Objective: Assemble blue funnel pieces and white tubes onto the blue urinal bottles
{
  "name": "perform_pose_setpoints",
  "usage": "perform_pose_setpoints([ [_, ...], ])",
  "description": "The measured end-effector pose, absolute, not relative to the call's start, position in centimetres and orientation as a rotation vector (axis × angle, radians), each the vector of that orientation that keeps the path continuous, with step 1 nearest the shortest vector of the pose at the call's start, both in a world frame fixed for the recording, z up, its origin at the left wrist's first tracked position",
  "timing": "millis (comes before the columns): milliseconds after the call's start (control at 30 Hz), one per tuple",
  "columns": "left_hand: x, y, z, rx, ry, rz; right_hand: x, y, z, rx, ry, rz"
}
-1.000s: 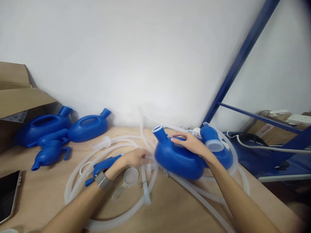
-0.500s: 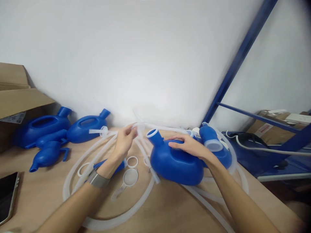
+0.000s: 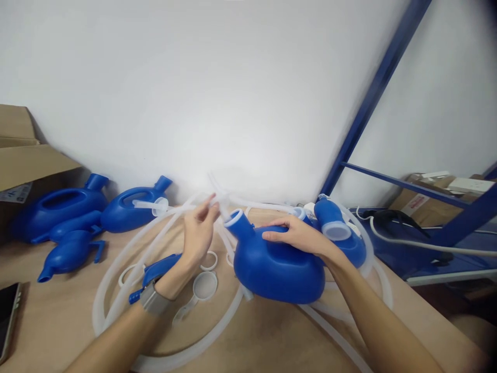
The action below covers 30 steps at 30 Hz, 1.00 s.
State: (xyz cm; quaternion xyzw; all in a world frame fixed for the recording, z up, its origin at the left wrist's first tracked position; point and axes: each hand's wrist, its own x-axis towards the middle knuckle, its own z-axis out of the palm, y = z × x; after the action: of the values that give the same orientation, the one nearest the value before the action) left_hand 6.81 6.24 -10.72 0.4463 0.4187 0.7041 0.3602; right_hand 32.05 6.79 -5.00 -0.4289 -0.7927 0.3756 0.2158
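My right hand (image 3: 301, 237) grips the handle of a blue plastic urinal bottle (image 3: 277, 280), its neck tilted up toward the left. With finger and thumb pinched, my left hand (image 3: 200, 228) holds a translucent cap with a tube stem (image 3: 223, 201) at the bottle's open mouth. The stem's lower end meets the rim; how far it goes in I cannot tell. Below my left wrist lie a smaller blue plastic piece (image 3: 161, 269), a white ring (image 3: 209, 260) and a clear lid with a strap (image 3: 205, 286). Long translucent hose (image 3: 194, 352) loops around them.
More blue bottles (image 3: 130, 212) stand at the left by a cardboard box (image 3: 34, 163), with a blue funnel-shaped piece (image 3: 70, 252) in front. A phone (image 3: 8, 316) lies at the left edge. Another blue receiver (image 3: 330, 212) sits at the right, near a blue metal frame (image 3: 373, 103).
The bottle under my right hand has shifted slightly left and its mouth is closer to the translucent cap. The view has moved a little to the right.
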Motion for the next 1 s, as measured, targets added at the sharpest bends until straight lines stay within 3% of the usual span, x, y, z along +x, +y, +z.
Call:
perform_pose_setpoints([
  [533, 6.0, 3.4, -6.5, 1.588, 0.779, 1.136, 32.5, 5.2, -2.9, -1.261, -2.208, 0.966],
  [1000, 4.5, 3.3, -6.2, 1.866, 0.809, 0.841, 34.2, 5.7, -2.7, -1.35, -2.203, 0.869],
])
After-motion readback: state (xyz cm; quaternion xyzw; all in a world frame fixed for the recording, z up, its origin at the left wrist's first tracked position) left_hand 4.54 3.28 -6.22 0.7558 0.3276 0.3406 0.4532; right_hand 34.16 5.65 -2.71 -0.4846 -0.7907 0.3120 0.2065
